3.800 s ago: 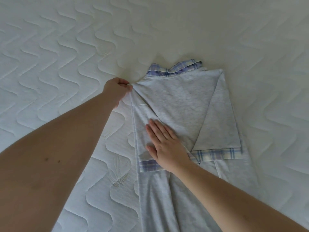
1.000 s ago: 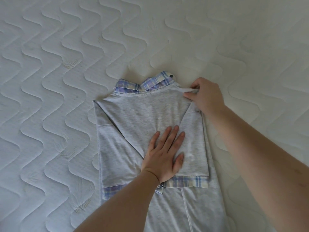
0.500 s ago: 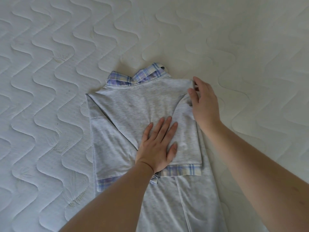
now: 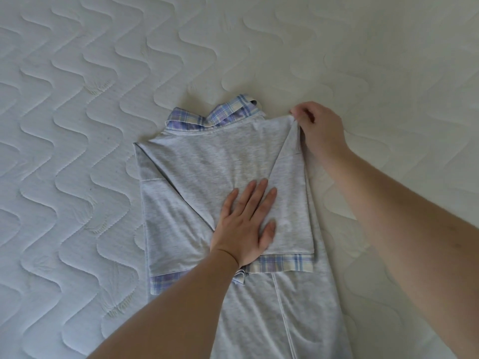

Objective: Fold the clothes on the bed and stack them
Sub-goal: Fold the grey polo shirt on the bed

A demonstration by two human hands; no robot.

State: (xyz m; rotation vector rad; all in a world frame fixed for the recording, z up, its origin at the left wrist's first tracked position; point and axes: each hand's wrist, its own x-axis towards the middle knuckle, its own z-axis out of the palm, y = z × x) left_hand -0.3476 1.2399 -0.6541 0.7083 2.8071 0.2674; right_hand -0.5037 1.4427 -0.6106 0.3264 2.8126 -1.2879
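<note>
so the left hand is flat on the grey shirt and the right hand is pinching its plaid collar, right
Not quite. The head view shows the left hand flat on the grey shirt, but the right hand pinches the shirt's folded grey shoulder corner, not the plaid collar.

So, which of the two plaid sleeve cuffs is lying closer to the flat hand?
The plaid cuff on the right, directly at the wrist of the flat left hand. The other cuff lies apart, at the shirt's left edge.
</note>
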